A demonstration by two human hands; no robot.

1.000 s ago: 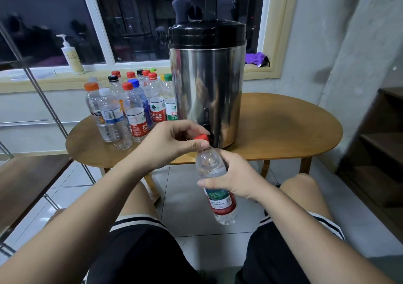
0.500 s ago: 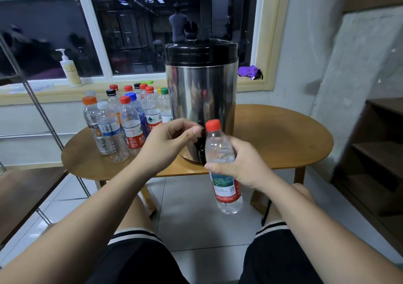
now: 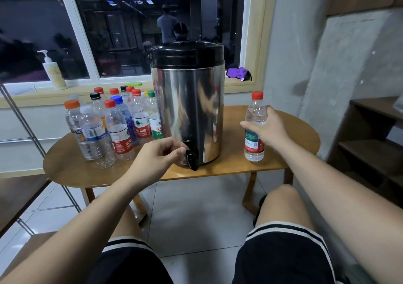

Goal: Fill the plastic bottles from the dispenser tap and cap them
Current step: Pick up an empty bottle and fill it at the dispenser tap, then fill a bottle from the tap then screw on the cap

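1 clear plastic bottle with red cap (image 3: 255, 112) stands on the oval wooden bench (image 3: 294, 144), right of the steel dispenser (image 3: 187, 109). Right grip (image 3: 265, 128) wraps its waist: probably full, heavyish, thin-walled, so hold mid-body. Left grip (image 3: 157, 159) is curled at the black tap (image 3: 192, 157); contact unclear.

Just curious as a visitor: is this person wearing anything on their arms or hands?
No. Both arms are bare, with no sleeves showing. The left hand and right hand carry no gloves, rings or watch. Lower down are black shorts with white-striped hems.
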